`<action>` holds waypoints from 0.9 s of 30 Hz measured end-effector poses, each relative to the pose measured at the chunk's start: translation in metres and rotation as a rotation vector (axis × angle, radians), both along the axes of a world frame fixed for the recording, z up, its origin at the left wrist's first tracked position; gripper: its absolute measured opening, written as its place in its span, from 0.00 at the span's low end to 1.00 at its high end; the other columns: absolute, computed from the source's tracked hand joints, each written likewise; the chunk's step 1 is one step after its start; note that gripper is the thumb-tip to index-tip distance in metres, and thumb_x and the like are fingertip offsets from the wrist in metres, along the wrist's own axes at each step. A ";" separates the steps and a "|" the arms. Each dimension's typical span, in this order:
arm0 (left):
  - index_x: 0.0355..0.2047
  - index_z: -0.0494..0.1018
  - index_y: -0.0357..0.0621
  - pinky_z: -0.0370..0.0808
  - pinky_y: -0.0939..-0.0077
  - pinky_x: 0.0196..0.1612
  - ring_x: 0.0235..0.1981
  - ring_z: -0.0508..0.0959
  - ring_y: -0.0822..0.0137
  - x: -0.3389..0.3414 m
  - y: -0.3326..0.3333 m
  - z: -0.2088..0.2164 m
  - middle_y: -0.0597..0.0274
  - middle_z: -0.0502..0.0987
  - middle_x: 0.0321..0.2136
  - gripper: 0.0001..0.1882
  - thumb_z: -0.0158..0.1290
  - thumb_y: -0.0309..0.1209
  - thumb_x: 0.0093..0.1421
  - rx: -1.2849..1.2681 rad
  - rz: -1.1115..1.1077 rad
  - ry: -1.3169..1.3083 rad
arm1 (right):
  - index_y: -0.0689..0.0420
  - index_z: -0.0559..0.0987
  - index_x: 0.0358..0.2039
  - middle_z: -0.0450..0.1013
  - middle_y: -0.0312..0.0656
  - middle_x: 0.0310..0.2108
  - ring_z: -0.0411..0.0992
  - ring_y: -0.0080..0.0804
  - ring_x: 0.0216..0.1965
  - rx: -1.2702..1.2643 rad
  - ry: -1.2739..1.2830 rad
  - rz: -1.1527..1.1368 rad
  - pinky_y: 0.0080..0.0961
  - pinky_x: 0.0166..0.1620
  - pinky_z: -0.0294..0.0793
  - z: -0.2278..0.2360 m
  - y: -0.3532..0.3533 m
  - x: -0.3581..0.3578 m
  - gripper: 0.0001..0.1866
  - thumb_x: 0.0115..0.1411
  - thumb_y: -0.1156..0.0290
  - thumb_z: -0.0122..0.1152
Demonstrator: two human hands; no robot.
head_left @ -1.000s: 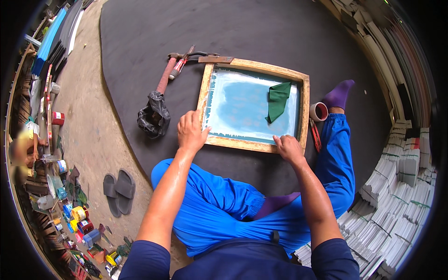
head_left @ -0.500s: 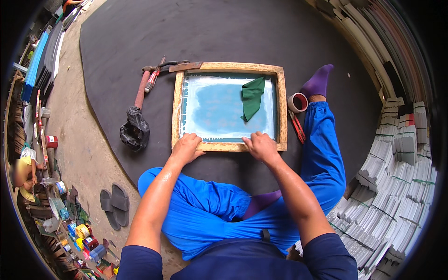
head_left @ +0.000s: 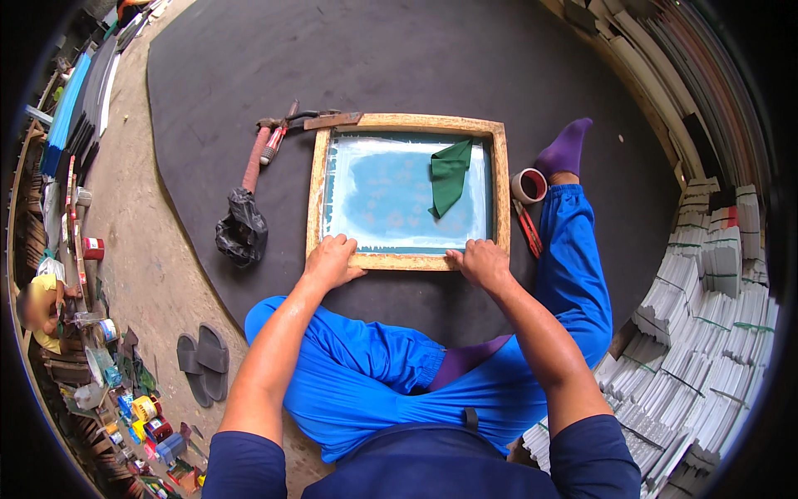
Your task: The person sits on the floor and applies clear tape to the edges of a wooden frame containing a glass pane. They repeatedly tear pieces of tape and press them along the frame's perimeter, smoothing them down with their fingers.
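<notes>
Frame point(head_left: 407, 264) on mat point(head_left: 399, 66). Left hand point(head_left: 332, 262) and right hand point(head_left: 482, 264) both pinch its near rail, toward opposite corners, probably for even, steady hold. Cloth point(head_left: 450, 177) lies loose on blue screen point(head_left: 378, 187) inside; hammer point(head_left: 253, 166) left, tape point(head_left: 532, 187) right, seemingly parked outside but within reach

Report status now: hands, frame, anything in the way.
Left hand, right hand holding near edge of frame. Screen blue, whitish toward edges. Possible obstruction: green cloth on screen, right side.

Dark mat point(head_left: 374, 58) beneath wooden frame point(head_left: 499, 179), hammer point(head_left: 253, 166), tape roll point(head_left: 523, 186), black bag point(head_left: 243, 231).
</notes>
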State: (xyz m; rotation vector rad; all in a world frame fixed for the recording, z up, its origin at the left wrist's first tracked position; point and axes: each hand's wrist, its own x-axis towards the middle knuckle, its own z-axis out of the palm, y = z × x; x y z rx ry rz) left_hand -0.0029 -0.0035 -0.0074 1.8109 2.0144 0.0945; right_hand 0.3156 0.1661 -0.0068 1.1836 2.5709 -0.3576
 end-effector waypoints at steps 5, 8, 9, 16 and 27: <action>0.44 0.75 0.44 0.77 0.55 0.49 0.44 0.77 0.47 0.010 0.001 -0.002 0.54 0.77 0.41 0.30 0.74 0.46 0.47 0.038 -0.012 0.066 | 0.57 0.83 0.35 0.80 0.50 0.35 0.79 0.52 0.41 -0.044 0.257 -0.037 0.48 0.44 0.78 0.000 0.006 -0.011 0.16 0.66 0.56 0.60; 0.44 0.75 0.44 0.77 0.54 0.48 0.43 0.77 0.47 0.009 0.000 -0.004 0.54 0.77 0.41 0.30 0.74 0.46 0.46 0.058 -0.017 0.052 | 0.55 0.82 0.35 0.80 0.45 0.36 0.77 0.48 0.42 -0.084 0.476 0.072 0.46 0.45 0.77 -0.001 0.018 -0.022 0.07 0.61 0.66 0.66; 0.44 0.75 0.44 0.77 0.54 0.48 0.43 0.77 0.47 0.009 0.000 -0.006 0.54 0.77 0.41 0.30 0.74 0.46 0.46 0.073 -0.018 0.044 | 0.54 0.82 0.35 0.80 0.43 0.36 0.77 0.48 0.42 -0.104 0.510 0.120 0.45 0.45 0.77 -0.004 0.023 -0.024 0.06 0.59 0.68 0.67; 0.42 0.74 0.45 0.77 0.55 0.47 0.41 0.76 0.49 0.010 -0.001 -0.006 0.55 0.76 0.39 0.30 0.75 0.45 0.44 0.132 -0.009 0.038 | 0.50 0.83 0.33 0.77 0.38 0.35 0.76 0.44 0.42 -0.143 0.525 0.264 0.42 0.45 0.77 -0.022 0.039 -0.034 0.05 0.56 0.68 0.69; 0.44 0.74 0.45 0.77 0.56 0.49 0.45 0.76 0.50 0.007 -0.002 -0.005 0.56 0.76 0.42 0.30 0.73 0.46 0.47 0.075 -0.021 0.042 | 0.54 0.80 0.32 0.76 0.41 0.33 0.77 0.45 0.43 -0.089 0.355 0.426 0.41 0.43 0.77 -0.028 0.042 -0.041 0.03 0.58 0.70 0.61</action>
